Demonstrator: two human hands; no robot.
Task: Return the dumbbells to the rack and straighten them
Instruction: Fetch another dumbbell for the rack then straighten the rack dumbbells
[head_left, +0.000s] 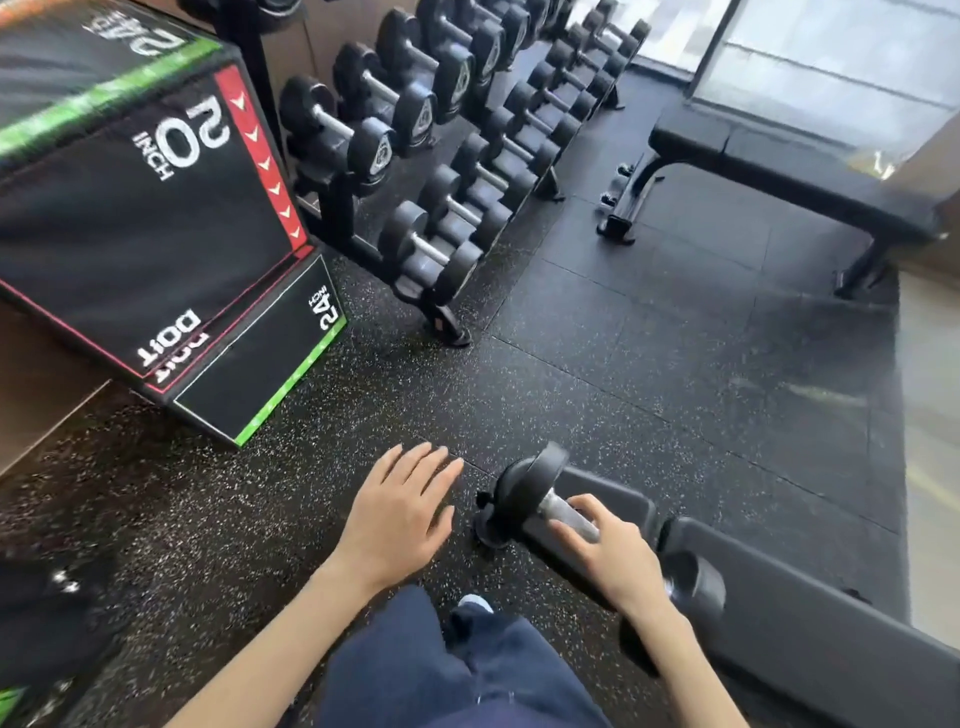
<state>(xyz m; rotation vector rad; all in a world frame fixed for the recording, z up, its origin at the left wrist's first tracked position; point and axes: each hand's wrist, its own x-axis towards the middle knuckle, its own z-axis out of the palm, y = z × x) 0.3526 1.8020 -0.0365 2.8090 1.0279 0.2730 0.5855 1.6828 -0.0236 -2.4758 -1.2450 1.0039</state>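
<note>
While rack (363, 244) is mostly stocked, one dumbbell (530, 483) is gripped by right hand (613, 556), unreturned; left hand (400, 514) spread, empty.

The floor (597, 364) is black rubber flecked all over with small white and grey specks, laid in square tiles with thin dark seams. The dumbbell (597, 525) near the bottom has black heads and a silver metal handle, and the dumbbells on the rack (436, 249) show the same black heads and silver bars, some with a pale grey emblem on the end face. The rack frame is black. The big box (145, 218) on the left is black with white lettering, a red edge strip bearing white chevrons, thin pink-red lines and bright green bands. The bench (779, 150) is black. The trousers (457, 670) are dark navy blue.
</note>
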